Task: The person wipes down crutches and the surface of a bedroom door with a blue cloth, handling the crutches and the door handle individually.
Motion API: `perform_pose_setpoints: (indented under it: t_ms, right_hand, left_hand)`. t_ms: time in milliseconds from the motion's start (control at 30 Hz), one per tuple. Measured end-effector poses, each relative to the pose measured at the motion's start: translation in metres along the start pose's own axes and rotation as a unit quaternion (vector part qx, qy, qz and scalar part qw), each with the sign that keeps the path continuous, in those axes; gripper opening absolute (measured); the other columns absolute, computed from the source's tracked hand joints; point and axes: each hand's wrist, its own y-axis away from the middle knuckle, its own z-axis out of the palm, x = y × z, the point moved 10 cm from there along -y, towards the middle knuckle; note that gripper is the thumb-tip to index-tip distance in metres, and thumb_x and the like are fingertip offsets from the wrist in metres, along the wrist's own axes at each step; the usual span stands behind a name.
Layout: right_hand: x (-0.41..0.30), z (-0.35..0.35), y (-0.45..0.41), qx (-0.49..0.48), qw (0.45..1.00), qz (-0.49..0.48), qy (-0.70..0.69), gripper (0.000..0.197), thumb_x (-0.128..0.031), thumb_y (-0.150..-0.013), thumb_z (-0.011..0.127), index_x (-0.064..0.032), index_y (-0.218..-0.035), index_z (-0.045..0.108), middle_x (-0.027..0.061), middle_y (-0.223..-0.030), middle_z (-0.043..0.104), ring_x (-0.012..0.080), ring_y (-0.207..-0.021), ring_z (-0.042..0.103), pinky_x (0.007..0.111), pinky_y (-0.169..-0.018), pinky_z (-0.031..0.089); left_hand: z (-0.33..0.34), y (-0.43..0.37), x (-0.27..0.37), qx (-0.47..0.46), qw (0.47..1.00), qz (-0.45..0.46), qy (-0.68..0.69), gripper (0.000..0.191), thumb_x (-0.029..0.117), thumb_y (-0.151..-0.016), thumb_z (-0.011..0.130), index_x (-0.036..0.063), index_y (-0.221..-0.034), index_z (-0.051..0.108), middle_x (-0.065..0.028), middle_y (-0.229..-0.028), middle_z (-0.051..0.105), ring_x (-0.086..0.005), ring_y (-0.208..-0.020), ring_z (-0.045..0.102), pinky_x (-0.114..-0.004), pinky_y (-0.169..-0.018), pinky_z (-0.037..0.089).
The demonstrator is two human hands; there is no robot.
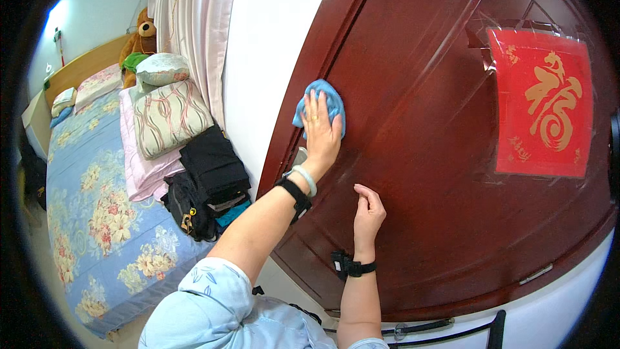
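Note:
My left hand (319,138), fingers spread, presses a crumpled blue cloth (334,99) against a dark reddish-brown wooden door (426,165), close to its left edge. A pale bangle (307,179) and a black wrist strap (294,196) circle that wrist. Just below, a metal door handle (300,155) is partly hidden behind the wrist. My right hand (370,211) is lower, in front of the door, its fingers loosely curled with nothing in them. It wears a black strap (361,268) too; whether it touches the door I cannot tell.
A red paper decoration (542,102) is taped to the door at right. To the left stands a bed (92,174) bearing a patterned cushion (172,118), folded black clothes (213,165), a black bag (189,208) and a teddy bear (144,31). Black metal bars (450,334) run below the door.

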Motion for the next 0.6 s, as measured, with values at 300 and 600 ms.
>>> perform_pose_setpoints:
  t_ms: [300,600]
  right_hand:
    - [0.0,0.001,0.001,0.006,1.0,-0.013,-0.001,0.019,0.001,-0.09,0.049,-0.0006,-0.095,0.068,0.0111,-0.103,0.067,0.0239,-0.099,0.063,0.034,-0.087,0.05]
    - [0.003,0.0,0.001,0.002,1.0,-0.003,-0.001,0.02,0.0,-0.091,0.049,-0.001,-0.095,0.068,0.0103,-0.104,0.067,0.0235,-0.1,0.062,0.035,-0.088,0.05]
  left_hand:
    - [-0.001,0.065,-0.051,-0.031,0.997,-0.062,-0.025,0.06,0.021,-0.096,0.044,-0.0023,-0.145,0.018,-0.0243,-0.151,0.013,-0.0403,-0.141,0.009,-0.047,-0.114,0.012]
    - [-0.018,0.078,-0.078,-0.017,0.987,-0.156,-0.042,0.05,0.011,-0.095,0.045,-0.0018,-0.14,0.029,-0.0224,-0.143,0.029,-0.0382,-0.131,0.029,-0.045,-0.108,0.025]
